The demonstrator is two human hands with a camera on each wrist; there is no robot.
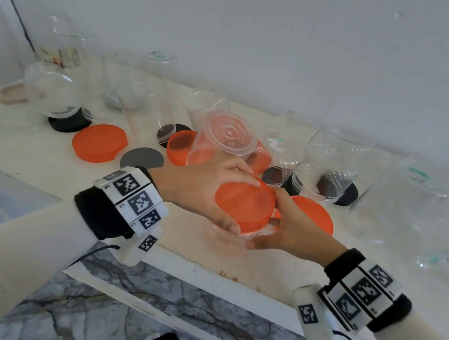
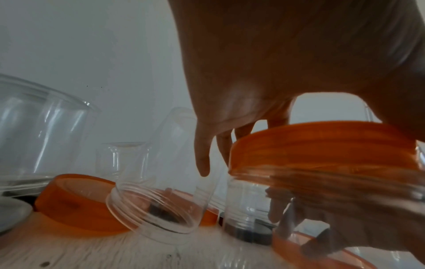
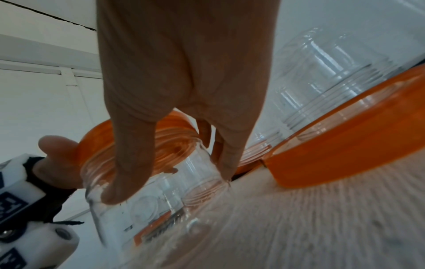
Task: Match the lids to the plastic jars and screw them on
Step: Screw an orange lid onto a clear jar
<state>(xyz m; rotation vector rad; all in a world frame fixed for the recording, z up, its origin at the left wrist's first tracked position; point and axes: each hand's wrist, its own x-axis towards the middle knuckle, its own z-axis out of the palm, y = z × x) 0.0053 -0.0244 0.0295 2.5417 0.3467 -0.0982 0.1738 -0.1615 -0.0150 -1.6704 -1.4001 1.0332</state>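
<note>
An orange lid (image 1: 244, 205) sits on top of a clear plastic jar (image 1: 229, 234) standing near the table's front edge. My left hand (image 1: 213, 194) grips the lid from above, thumb on its near rim and fingers over the far rim. My right hand (image 1: 281, 229) grips the jar's wall just under the lid, thumb in front. In the left wrist view the orange lid (image 2: 322, 145) lies slightly tilted on the jar's (image 2: 345, 183) threaded neck. The right wrist view shows my right hand's fingers (image 3: 128, 163) curled round the jar (image 3: 161, 193).
Loose orange lids (image 1: 99, 142) (image 1: 316, 213) lie left and right of my hands. A clear jar (image 1: 222, 140) leans on another orange lid (image 1: 180, 145). Several upturned clear jars stand on black lids (image 1: 69, 123) behind. A grey lid (image 1: 143, 157) lies nearby. The white table (image 1: 41, 167) meets a wall.
</note>
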